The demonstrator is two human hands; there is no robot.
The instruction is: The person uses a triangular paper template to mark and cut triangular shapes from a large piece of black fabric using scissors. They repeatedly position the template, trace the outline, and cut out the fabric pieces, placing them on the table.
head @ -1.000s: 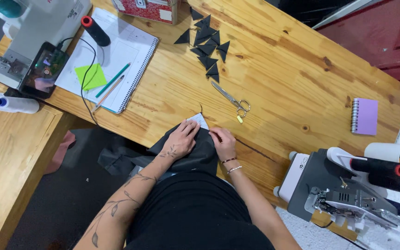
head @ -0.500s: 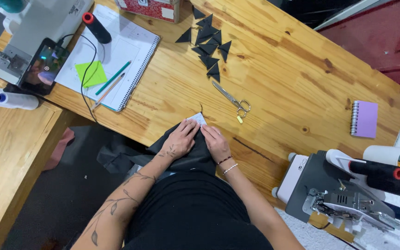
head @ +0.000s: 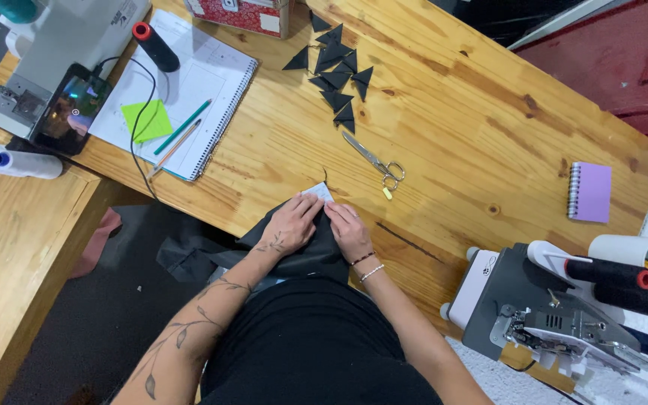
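A piece of black fabric (head: 316, 251) hangs over the near edge of the wooden table (head: 444, 135), with a small white piece (head: 318, 192) at its top. My left hand (head: 292, 223) lies flat on the fabric, fingertips at the white piece. My right hand (head: 348, 229) presses the fabric right beside it, fingers bent, the two hands almost touching. Silver scissors (head: 375, 160) lie just beyond the hands. Several black fabric triangles (head: 335, 79) are scattered farther up the table.
An open spiral notebook (head: 189, 90) with a green sticky note, pencils and a black thread spool (head: 154, 45) sits at the left, next to a phone (head: 72, 108) and a sewing machine (head: 39, 37). A purple notepad (head: 589, 191) lies right; an overlock machine (head: 556, 307) stands near right.
My right hand has slid a little left and up, closer to my left hand on the fabric. The view has shifted slightly; nothing else has moved.
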